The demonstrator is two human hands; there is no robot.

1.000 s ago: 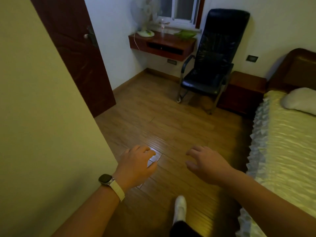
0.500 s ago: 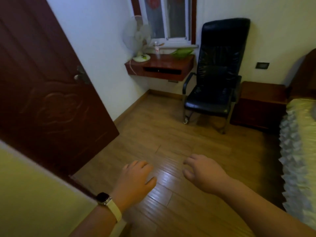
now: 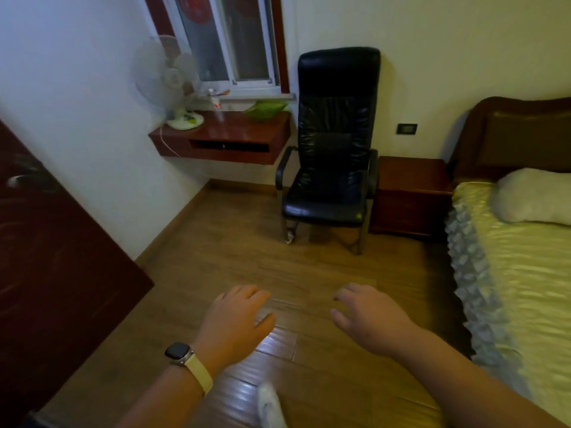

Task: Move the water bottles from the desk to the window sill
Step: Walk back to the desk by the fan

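Observation:
A clear water bottle (image 3: 215, 103) with a red-and-white label stands on the red-brown wall-mounted desk (image 3: 234, 140) at the far side of the room, just below the white window sill (image 3: 256, 97). Both hands hover over the wooden floor, far from the desk. My left hand (image 3: 238, 322), with a watch on its wrist, is empty with loosely curled fingers apart. My right hand (image 3: 367, 319) is empty too, its fingers spread.
A white table fan (image 3: 173, 88) and a green dish (image 3: 265, 109) share the desk. A black office chair (image 3: 330, 156) stands right of it, then a nightstand (image 3: 408, 196) and a bed (image 3: 522, 273). A dark open door (image 3: 52, 257) is on my left.
The view has advanced into the room past the door and wall corner. The desk, chair and bed look nearer. Both hands stay held out in front, empty.

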